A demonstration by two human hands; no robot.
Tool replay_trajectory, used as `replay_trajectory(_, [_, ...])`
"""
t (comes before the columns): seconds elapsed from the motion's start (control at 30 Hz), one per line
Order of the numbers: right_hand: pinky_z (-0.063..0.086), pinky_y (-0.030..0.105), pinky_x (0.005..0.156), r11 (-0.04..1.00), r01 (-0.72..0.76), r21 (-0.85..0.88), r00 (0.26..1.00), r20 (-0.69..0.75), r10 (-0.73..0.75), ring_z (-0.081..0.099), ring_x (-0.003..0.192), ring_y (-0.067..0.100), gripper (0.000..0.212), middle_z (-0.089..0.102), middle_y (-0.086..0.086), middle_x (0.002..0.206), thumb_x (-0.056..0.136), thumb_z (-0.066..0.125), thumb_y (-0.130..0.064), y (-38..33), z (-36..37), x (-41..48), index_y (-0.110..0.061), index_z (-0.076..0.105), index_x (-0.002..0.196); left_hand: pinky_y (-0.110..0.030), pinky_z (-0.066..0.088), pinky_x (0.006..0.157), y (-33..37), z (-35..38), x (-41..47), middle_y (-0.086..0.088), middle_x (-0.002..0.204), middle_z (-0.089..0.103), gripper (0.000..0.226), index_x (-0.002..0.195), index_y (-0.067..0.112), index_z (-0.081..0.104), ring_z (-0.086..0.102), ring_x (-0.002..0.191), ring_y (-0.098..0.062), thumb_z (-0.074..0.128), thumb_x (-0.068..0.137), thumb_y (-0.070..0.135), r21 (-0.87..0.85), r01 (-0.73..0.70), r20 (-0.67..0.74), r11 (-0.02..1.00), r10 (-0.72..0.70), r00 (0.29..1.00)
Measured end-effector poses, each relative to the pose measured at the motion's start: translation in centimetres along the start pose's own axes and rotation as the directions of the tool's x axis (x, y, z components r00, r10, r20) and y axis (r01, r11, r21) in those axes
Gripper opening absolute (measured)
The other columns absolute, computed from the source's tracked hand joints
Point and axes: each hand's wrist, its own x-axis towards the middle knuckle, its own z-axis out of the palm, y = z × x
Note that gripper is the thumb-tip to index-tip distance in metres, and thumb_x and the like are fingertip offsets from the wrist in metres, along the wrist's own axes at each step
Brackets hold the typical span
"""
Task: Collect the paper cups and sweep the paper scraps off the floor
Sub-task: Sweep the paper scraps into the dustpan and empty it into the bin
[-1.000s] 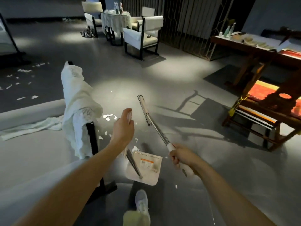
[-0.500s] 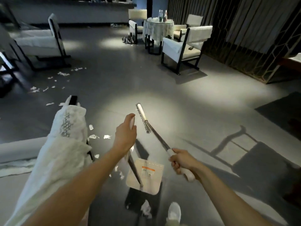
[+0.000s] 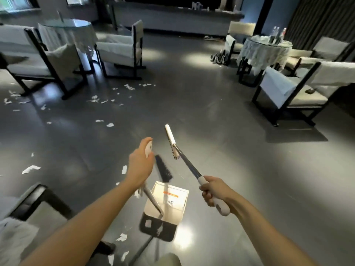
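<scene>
Left grip (image 3: 141, 166) is clutching the dustpan (image 3: 172, 203) dangling below it, right grip (image 3: 213, 191) is squeezing the broom (image 3: 185, 161), head up ahead, probably just carrying.

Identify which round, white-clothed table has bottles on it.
The white-clothed round table at far right: clear bottles stand on its top, while the left table shows none.

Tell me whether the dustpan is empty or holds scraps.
Looks empty: the dustpan shows only an orange label on its pale inside; paper scraps lie on the floor. Its dark near end is too blurred to tell.
</scene>
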Motion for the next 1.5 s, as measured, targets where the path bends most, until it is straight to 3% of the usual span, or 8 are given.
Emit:
replay_trajectory(0.33, [0.027, 0.013, 0.033, 0.999, 0.023, -0.038, 0.992, 0.127, -0.018, 0.033, 0.032, 0.006, 0.021, 0.039, 0.003, 0.053, 0.09, 0.036, 0.008, -19.6, -7.3, 27.9, -0.011, 0.041, 0.081, -0.029, 0.04, 0.087, 0.7, 10.2, 31.6, -0.008, 0.123, 0.059, 0.038, 0.134, 0.029, 0.042, 0.056, 0.101, -0.024, 0.046, 0.098, 0.017, 0.059, 0.03, -0.044, 0.998, -0.027, 0.999])
replay_trajectory(0.63, [0.03, 0.014, 0.033, 1.0, 0.011, -0.027, 0.986, 0.164, -0.006, 0.034, 0.033, 0.006, 0.023, 0.041, 0.0, 0.048, 0.088, 0.039, 0.007, -35.5, -13.2, 48.9, -0.013, 0.044, 0.079, -0.044, 0.054, 0.081, 4.1, 16.3, 57.1, -0.009, 0.111, 0.06, 0.038, 0.133, 0.035, 0.038, 0.06, 0.084, -0.027, 0.046, 0.098, 0.02, 0.132, 0.01, -0.025, 0.991, -0.007, 1.0])
replay_trajectory(0.7, [0.031, 0.015, 0.033, 1.0, -0.014, -0.012, 0.986, 0.165, 0.016, 0.035, 0.033, 0.005, 0.025, 0.041, -0.001, 0.047, 0.089, 0.04, 0.006, -38.3, -14.7, 54.5, -0.013, 0.055, 0.096, -0.041, 0.053, 0.075, 4.0, 18.7, 63.2, -0.008, 0.107, 0.061, 0.039, 0.132, 0.034, 0.039, 0.06, 0.08, -0.025, 0.046, 0.098, 0.019, 0.14, -0.013, -0.005, 0.99, 0.014, 1.0])
replay_trajectory(0.83, [0.033, 0.015, 0.034, 0.998, -0.066, 0.016, 0.988, 0.143, 0.063, 0.035, 0.033, 0.006, 0.043, 0.043, -0.002, 0.044, 0.091, 0.041, 0.005, -44.1, -18.9, 65.2, 0.002, 0.037, 0.133, -0.031, 0.045, 0.07, 4.6, 24.4, 75.8, -0.01, 0.105, 0.062, 0.041, 0.133, 0.03, 0.041, 0.058, 0.078, -0.02, 0.049, 0.096, 0.015, 0.154, -0.04, 0.038, 0.987, 0.034, 0.999])
replay_trajectory(1.03, [0.032, 0.014, 0.031, 0.994, -0.096, 0.06, 0.991, 0.096, 0.09, 0.034, 0.029, 0.007, 0.044, 0.042, -0.003, 0.04, 0.091, 0.042, 0.004, -53.8, -25.8, 78.0, -0.003, 0.037, 0.135, -0.035, 0.049, 0.08, 8.4, 31.6, 92.3, -0.014, 0.112, 0.061, 0.04, 0.133, 0.031, 0.041, 0.059, 0.09, -0.027, 0.048, 0.096, 0.016, 0.163, -0.087, 0.123, 0.983, 0.067, 0.99])
replay_trajectory(1.2, [0.033, 0.014, 0.03, 0.99, -0.104, 0.099, 0.994, 0.035, 0.101, 0.036, 0.029, 0.005, 0.031, 0.044, -0.005, 0.038, 0.091, 0.044, 0.003, -59.3, -32.1, 88.1, -0.017, 0.051, 0.113, -0.039, 0.053, 0.08, 10.6, 37.9, 105.3, -0.015, 0.118, 0.057, 0.04, 0.134, 0.031, 0.04, 0.058, 0.094, -0.029, 0.045, 0.098, 0.016, 0.143, -0.078, 0.14, 0.987, 0.058, 0.988])
replay_trajectory(1.3, [0.032, 0.013, 0.03, 0.982, -0.125, 0.144, 0.991, -0.027, 0.13, 0.036, 0.028, 0.004, 0.038, 0.044, -0.005, 0.037, 0.091, 0.044, 0.006, -62.2, -35.6, 94.8, -0.003, 0.043, 0.128, -0.021, 0.044, 0.06, 11.0, 42.5, 113.0, -0.009, 0.113, 0.057, 0.04, 0.133, 0.033, 0.041, 0.055, 0.085, -0.019, 0.045, 0.097, 0.017, 0.115, -0.105, 0.187, 0.988, 0.082, 0.979])
replay_trajectory(1.5, [0.029, 0.013, 0.03, 0.954, -0.137, 0.265, 0.98, -0.103, 0.169, 0.033, 0.03, 0.004, 0.049, 0.041, 0.0, 0.055, 0.091, 0.043, 0.008, -68.8, -43.2, 105.6, 0.002, 0.034, 0.138, -0.011, 0.038, 0.038, 13.9, 51.0, 125.5, 0.003, 0.079, 0.054, 0.039, 0.13, 0.033, 0.046, 0.052, 0.056, -0.011, 0.043, 0.096, 0.014, 0.07, -0.167, 0.312, 0.983, 0.138, 0.94])
